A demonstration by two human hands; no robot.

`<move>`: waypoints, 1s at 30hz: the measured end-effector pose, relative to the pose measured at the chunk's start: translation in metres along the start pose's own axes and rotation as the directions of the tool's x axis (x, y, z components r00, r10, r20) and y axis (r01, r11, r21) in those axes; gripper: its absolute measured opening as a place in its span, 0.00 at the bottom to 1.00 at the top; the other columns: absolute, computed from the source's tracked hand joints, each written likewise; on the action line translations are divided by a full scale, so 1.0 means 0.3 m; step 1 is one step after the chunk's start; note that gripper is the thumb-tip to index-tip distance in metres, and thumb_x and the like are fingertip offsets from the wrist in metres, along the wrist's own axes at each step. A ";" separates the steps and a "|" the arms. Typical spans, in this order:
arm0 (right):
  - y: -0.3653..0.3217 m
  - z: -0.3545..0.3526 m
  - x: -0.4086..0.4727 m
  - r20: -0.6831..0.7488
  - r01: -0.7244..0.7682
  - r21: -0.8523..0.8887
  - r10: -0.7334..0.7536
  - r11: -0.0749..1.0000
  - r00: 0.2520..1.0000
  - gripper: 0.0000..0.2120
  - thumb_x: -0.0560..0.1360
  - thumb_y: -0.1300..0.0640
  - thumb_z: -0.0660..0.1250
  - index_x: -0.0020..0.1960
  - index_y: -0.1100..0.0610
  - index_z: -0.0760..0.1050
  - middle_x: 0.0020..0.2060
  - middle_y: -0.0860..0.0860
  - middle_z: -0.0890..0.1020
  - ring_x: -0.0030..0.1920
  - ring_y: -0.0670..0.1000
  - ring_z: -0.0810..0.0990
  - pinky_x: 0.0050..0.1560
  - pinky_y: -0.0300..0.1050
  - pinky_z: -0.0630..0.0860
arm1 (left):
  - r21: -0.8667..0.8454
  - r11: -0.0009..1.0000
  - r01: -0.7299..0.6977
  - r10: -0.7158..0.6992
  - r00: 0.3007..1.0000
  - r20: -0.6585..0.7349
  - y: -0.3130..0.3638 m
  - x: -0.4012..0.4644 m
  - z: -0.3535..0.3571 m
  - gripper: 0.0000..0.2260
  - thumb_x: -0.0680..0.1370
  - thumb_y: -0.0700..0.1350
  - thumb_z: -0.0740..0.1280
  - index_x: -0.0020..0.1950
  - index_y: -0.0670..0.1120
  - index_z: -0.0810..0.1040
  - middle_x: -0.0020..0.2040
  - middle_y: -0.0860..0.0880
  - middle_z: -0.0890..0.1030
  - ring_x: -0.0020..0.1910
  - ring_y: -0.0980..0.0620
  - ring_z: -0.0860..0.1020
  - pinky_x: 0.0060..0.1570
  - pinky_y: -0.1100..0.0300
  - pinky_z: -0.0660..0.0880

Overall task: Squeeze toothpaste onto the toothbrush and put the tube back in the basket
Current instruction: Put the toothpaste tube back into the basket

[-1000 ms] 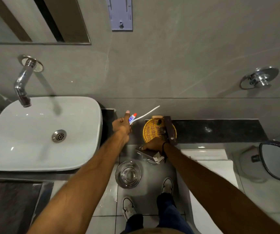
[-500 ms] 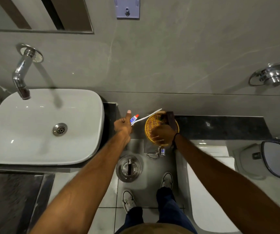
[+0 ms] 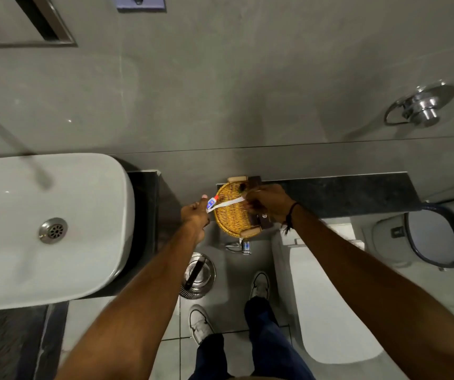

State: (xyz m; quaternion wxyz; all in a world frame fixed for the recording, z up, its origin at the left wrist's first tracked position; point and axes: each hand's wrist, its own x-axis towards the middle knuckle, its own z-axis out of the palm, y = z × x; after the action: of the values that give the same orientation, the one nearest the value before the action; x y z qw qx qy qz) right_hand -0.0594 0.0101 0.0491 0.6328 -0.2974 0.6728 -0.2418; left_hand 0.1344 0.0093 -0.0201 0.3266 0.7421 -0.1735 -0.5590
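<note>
My left hand is closed around a small white, blue and red toothpaste tube and the near end of a white toothbrush. The toothbrush lies across the top of the round woven yellow basket on the black ledge. My right hand hovers over the basket's right side, its fingertips pinched on the far end of the toothbrush. A dark brown item lies in the basket, partly hidden under my right hand.
A white sink sits to the left, its tap blurred above it. Below the basket are a wall fitting and a steel bin on the floor. A white toilet stands on the right. My shoes are on the tiles.
My right hand came up from the basket's front edge, passed over the basket and closed on the toothbrush's far end. My left hand kept the tube and brush, drifting slightly right.
</note>
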 end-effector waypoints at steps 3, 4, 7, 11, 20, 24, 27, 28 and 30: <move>0.047 -0.091 0.031 -0.066 -0.050 0.062 0.054 0.997 0.996 0.02 0.79 0.65 0.69 0.47 0.61 0.79 0.38 0.54 0.82 0.36 0.50 0.81 0.40 0.42 0.81 | -0.034 0.997 0.062 -0.061 0.998 0.028 -0.010 0.056 0.029 0.16 0.84 0.45 0.63 0.37 0.43 0.73 0.28 0.48 0.72 0.25 0.54 0.65 0.20 0.65 0.63; 0.072 -0.117 0.047 -0.099 -0.057 0.095 0.066 0.994 0.993 0.02 0.79 0.65 0.69 0.47 0.62 0.79 0.38 0.55 0.82 0.36 0.51 0.81 0.41 0.43 0.81 | -0.041 0.996 0.076 -0.074 0.996 0.041 -0.016 0.073 0.037 0.15 0.85 0.43 0.62 0.38 0.43 0.73 0.30 0.47 0.73 0.24 0.54 0.66 0.22 0.65 0.64; 0.141 -0.143 0.094 -0.157 -0.081 0.149 0.105 0.985 0.982 0.05 0.79 0.66 0.68 0.52 0.67 0.80 0.38 0.58 0.82 0.36 0.53 0.80 0.40 0.43 0.80 | -0.006 0.993 0.120 -0.119 0.988 0.097 -0.042 0.111 0.065 0.11 0.84 0.37 0.60 0.43 0.40 0.77 0.34 0.45 0.74 0.23 0.57 0.73 0.24 0.68 0.69; 0.225 -0.067 0.191 -0.102 -0.175 0.179 0.195 0.968 0.975 0.08 0.81 0.67 0.64 0.44 0.62 0.77 0.33 0.55 0.82 0.30 0.49 0.80 0.29 0.36 0.75 | 0.147 0.985 0.091 -0.098 0.994 0.043 -0.101 0.177 0.129 0.07 0.80 0.35 0.65 0.48 0.38 0.83 0.35 0.43 0.77 0.26 0.55 0.72 0.20 0.68 0.67; 0.350 0.065 0.380 -0.357 -0.153 -0.142 0.094 0.978 0.929 0.16 0.74 0.56 0.75 0.61 0.59 0.84 0.58 0.55 0.86 0.61 0.56 0.83 0.61 0.43 0.76 | 0.470 0.882 0.015 0.001 0.999 -0.033 -0.139 0.319 0.278 0.09 0.69 0.42 0.80 0.48 0.46 0.88 0.55 0.47 0.88 0.57 0.47 0.85 0.55 0.61 0.79; 0.338 0.068 0.410 -0.290 -0.087 -0.402 -0.037 0.911 0.956 0.19 0.75 0.51 0.75 0.61 0.60 0.82 0.58 0.56 0.86 0.60 0.57 0.84 0.59 0.48 0.80 | 0.623 0.782 -0.011 0.031 0.999 -0.020 -0.147 0.333 0.297 0.14 0.71 0.49 0.79 0.54 0.47 0.88 0.58 0.46 0.87 0.58 0.46 0.85 0.51 0.57 0.80; 0.322 0.074 0.436 -0.219 -0.117 -0.522 0.000 0.845 0.976 0.18 0.77 0.50 0.73 0.62 0.60 0.81 0.58 0.57 0.86 0.59 0.59 0.85 0.62 0.53 0.81 | 0.713 0.701 -0.036 0.077 0.997 -0.025 -0.148 0.325 0.301 0.18 0.73 0.53 0.77 0.60 0.47 0.86 0.62 0.44 0.85 0.61 0.43 0.84 0.54 0.53 0.80; 0.321 0.077 0.443 -0.211 -0.125 -0.555 0.006 0.822 0.977 0.17 0.78 0.51 0.72 0.62 0.60 0.81 0.58 0.58 0.86 0.59 0.59 0.85 0.62 0.52 0.81 | 0.748 0.661 -0.049 0.093 0.996 -0.017 -0.147 0.321 0.303 0.20 0.73 0.55 0.76 0.62 0.47 0.85 0.63 0.44 0.85 0.61 0.43 0.83 0.56 0.52 0.81; 0.323 0.088 0.451 -0.214 -0.124 -0.608 -0.012 0.784 0.977 0.16 0.79 0.53 0.70 0.63 0.61 0.80 0.59 0.58 0.85 0.61 0.60 0.84 0.63 0.53 0.80 | 0.820 0.568 -0.078 0.135 0.991 0.001 -0.147 0.308 0.309 0.21 0.75 0.57 0.74 0.64 0.47 0.84 0.64 0.44 0.84 0.62 0.43 0.83 0.56 0.50 0.81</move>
State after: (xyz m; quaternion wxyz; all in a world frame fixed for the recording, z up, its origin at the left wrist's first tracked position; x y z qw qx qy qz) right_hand -0.0454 -0.0158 -0.1167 0.4341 -0.4411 0.7853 -0.0188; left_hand 0.0713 -0.0431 -0.1312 -0.0143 0.8139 -0.4459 -0.3722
